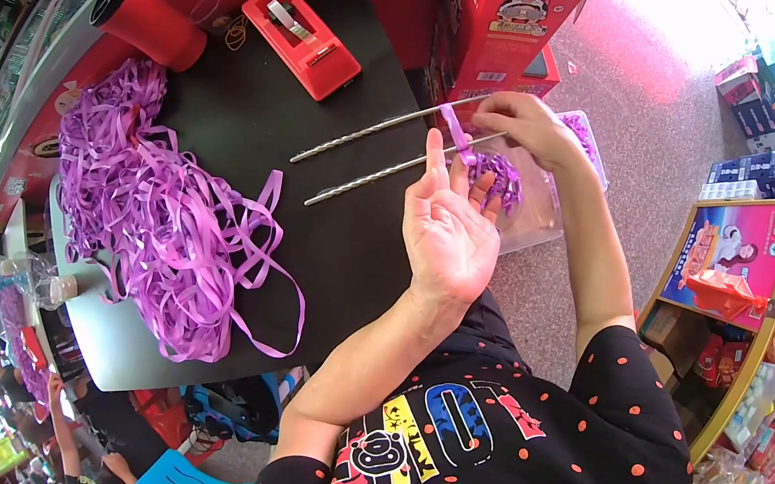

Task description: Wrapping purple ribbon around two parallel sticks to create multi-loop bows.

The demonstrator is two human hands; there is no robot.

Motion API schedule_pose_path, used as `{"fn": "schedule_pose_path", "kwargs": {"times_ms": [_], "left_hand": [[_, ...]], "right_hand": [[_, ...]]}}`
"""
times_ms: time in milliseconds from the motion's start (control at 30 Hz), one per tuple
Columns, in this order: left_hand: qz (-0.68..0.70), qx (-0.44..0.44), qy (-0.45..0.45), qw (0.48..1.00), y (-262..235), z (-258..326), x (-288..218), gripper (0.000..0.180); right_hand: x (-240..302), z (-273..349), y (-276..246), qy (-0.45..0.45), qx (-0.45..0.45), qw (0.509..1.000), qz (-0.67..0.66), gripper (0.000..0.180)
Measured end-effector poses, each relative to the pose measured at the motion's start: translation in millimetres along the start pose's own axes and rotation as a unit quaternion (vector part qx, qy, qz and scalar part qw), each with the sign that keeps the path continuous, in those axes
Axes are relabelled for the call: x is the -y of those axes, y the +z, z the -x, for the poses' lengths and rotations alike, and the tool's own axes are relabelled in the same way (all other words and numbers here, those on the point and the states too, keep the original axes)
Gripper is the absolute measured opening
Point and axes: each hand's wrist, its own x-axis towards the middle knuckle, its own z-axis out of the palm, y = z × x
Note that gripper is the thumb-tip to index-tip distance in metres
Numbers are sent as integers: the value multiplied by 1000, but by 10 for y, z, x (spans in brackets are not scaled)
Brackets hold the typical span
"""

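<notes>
Raising our left hand [449, 231] palm-up over the near edge of the black table [255, 122], we hold its fingers spread and upright, closed on nothing we can see, though their tips stand against the ribbon work. Our right hand [526, 122] reaches in from beyond it, fingers pinched together on a short strip of purple ribbon [454, 130] (whether it also grips a rod we cannot tell). That strip runs down from the right fingertips to a small curled purple bundle [497, 176] lying just past the left fingertips, touching them. Two thin twisted metal rods [370, 154] lie side by side, slanting from the middle of the table up to both hands, their far ends meeting the strip. Under the bundle sits a clear plastic box [536, 219], just off the table's edge. Farther along the table lies a big loose heap of glossy purple ribbon [162, 208], with a red tape dispenser [302, 24] beyond it.
</notes>
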Motion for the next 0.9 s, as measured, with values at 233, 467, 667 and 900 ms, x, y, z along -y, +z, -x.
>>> {"fn": "schedule_pose_path", "kwargs": {"times_ms": [233, 467, 667, 900], "left_hand": [[-16, -10, 8, 1000, 32, 11, 3, 59], [-6, 6, 12, 1000, -40, -6, -4, 60], [-1, 4, 12, 1000, 6, 3, 12, 63], [-24, -14, 14, 1000, 45, -4, -34, 64]], "right_hand": [[602, 220, 202, -311, -87, 912, 254, 13], [785, 84, 33, -406, 60, 718, 562, 26], [536, 123, 13, -348, -22, 853, 388, 29], [335, 71, 44, -53, -132, 974, 174, 25]]}}
